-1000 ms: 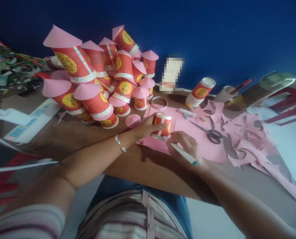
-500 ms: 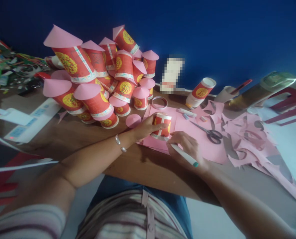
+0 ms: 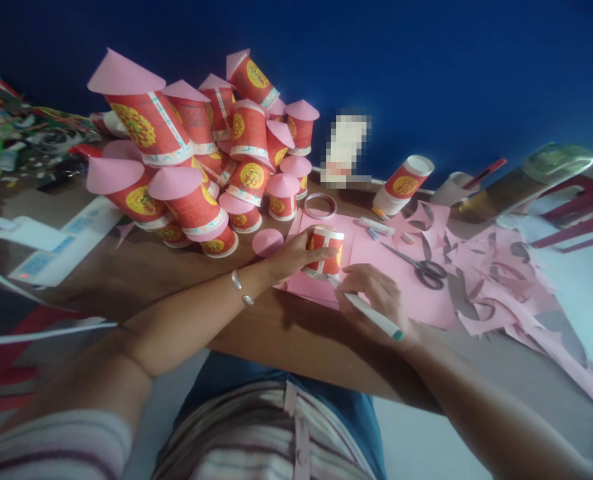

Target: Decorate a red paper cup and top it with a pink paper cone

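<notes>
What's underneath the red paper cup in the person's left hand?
Pink paper sheets show just below the red paper cup, and the white pen in the right hand points toward its lower edge. The cup hides the spot directly beneath it.

Red, white-striped cup (image 3: 329,241), nearly upright, with a slanted white pen-like tool (image 3: 372,315), green-ended, at its lower rim

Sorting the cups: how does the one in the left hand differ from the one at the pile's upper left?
The held cup has no cone; the pile cup wears a pink cone. The left hand grips the held cup; no hand touches the pile cup. Here the pile cup leans; the held cup looks nearly upright. Both are red with pale bands.
</notes>
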